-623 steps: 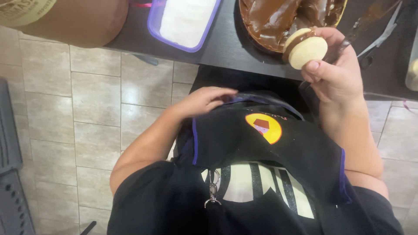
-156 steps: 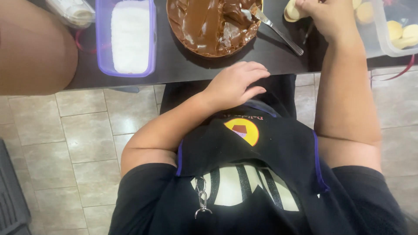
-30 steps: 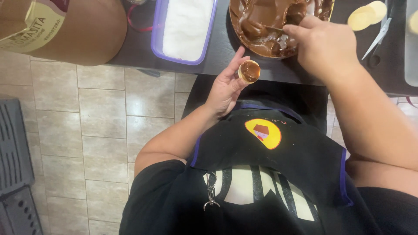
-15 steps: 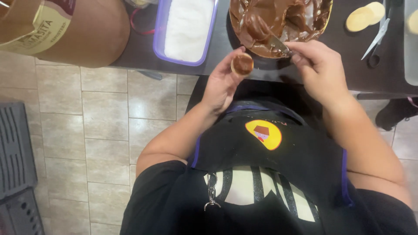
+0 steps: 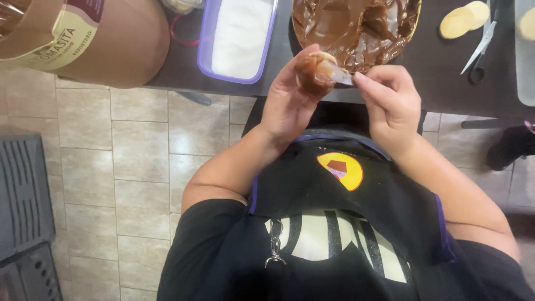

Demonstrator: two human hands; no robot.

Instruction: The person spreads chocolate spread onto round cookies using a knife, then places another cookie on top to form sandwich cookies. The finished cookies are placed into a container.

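1. The left hand (image 5: 287,106) cups a round biscuit (image 5: 313,72) coated in brown spread, held just off the counter's (image 5: 184,67) near edge.
2. The right hand (image 5: 390,103) pinches a knife (image 5: 339,74); its blade lies crosswise, tip touching the biscuit from the right.
3. Beyond, at the edge, sits the spread bowl (image 5: 356,28).
4. Left of it is a purple tub (image 5: 239,39); plain biscuits (image 5: 463,18) lie far right.

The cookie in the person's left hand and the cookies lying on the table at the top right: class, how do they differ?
The held cookie is smeared with brown spread; the cookies on the table are plain and pale. The held one is gripped in the left hand with the right hand working a knife against it; the others lie flat and untouched. All are small and round.
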